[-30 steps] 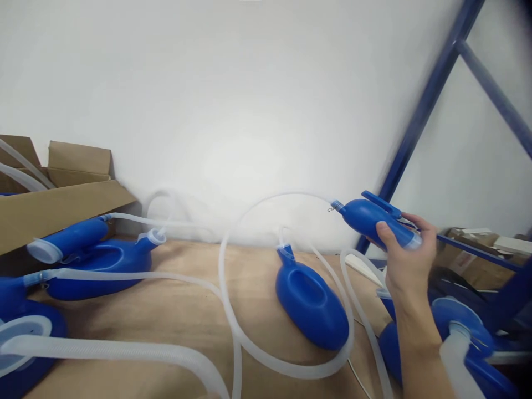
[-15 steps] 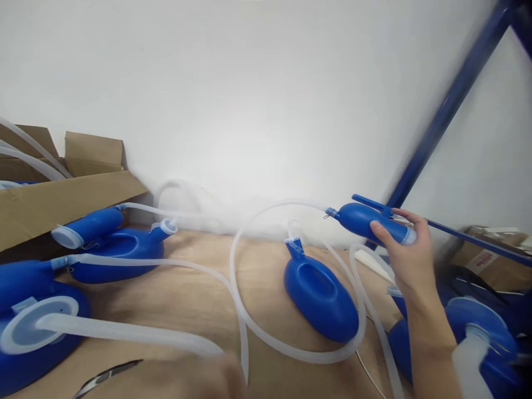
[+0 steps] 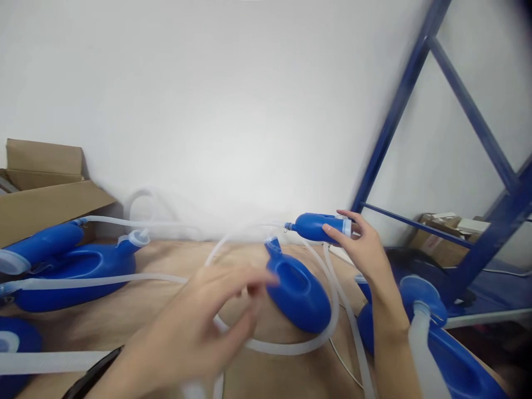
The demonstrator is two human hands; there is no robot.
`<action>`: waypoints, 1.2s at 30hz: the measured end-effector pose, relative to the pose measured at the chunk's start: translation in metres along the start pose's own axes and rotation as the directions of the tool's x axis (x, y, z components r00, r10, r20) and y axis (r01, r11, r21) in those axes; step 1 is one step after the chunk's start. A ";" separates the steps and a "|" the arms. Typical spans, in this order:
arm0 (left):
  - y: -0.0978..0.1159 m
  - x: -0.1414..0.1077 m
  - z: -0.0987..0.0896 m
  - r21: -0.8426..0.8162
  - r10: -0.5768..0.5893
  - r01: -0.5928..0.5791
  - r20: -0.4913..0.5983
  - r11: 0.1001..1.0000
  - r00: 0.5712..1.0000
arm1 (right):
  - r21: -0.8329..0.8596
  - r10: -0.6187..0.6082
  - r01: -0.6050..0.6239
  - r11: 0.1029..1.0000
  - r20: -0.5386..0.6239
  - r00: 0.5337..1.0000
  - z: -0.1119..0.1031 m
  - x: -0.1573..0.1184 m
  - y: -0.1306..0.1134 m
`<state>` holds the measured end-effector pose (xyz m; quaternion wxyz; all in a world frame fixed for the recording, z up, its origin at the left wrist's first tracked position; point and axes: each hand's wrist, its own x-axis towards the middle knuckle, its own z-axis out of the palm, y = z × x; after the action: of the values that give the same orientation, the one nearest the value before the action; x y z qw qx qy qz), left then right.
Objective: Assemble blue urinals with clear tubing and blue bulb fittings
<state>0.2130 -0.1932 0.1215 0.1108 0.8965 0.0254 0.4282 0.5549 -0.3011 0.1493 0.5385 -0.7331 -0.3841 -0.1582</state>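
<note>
My right hand [image 3: 364, 245] is wrapped round a blue urinal cup [image 3: 311, 227], held sideways above the table near the wall. A clear rim faces my palm, and the cup's narrow neck points left to a translucent hose [image 3: 286, 348]. That hose loops round a blue urinal bottle [image 3: 303, 302], which lies on the table with a hollow in its side. My left hand [image 3: 187, 321], smeared by motion, is in front of the bottle's left side. Its thumb and fingers are apart, and nothing shows between them.
More blue urinal bottles with hoses lie at left [image 3: 78, 277] and at lower right [image 3: 457, 360]. An opened cardboard box [image 3: 50, 202] stands at the back left. A blue metal frame [image 3: 390, 127] rises at right, with a carton [image 3: 432, 244] behind it.
My left hand has come up from the bottom edge to near the bottle, fingers apart. My view has shifted right; my right hand still holds the cup, now lower and turned.
</note>
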 end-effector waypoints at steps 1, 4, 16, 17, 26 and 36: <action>-0.009 0.015 0.011 0.014 -0.020 0.020 0.063 1.000 0.998 | -0.084 -0.003 -0.001 0.996 -0.049 0.999 -0.001 -0.003 -0.005; -0.038 0.049 0.057 0.112 -0.137 0.125 0.109 0.986 0.985 | -0.229 0.035 -0.044 0.973 -0.044 0.998 -0.005 -0.012 -0.024; -0.052 0.094 0.134 -0.249 -0.313 0.384 0.281 0.889 0.907 | 0.151 0.119 -0.139 0.979 0.136 0.984 -0.008 -0.012 -0.015; -0.054 0.097 0.139 -0.256 -0.353 0.429 0.293 0.866 0.888 | 0.143 0.140 -0.163 0.976 0.156 0.978 -0.006 -0.008 -0.008; -0.068 0.109 0.191 -0.268 -0.504 0.722 0.563 0.638 0.655 | -0.129 0.256 -0.227 0.965 0.644 0.721 0.038 -0.043 0.064; -0.100 0.112 0.100 -0.025 -0.495 0.744 0.731 0.667 0.469 | -0.371 0.368 -0.198 0.907 0.472 0.801 0.067 -0.085 0.061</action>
<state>0.3657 -0.0974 0.1237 0.4153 0.8779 0.2385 0.0004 0.5321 -0.2811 0.0287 0.3094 -0.8710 -0.3738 0.0771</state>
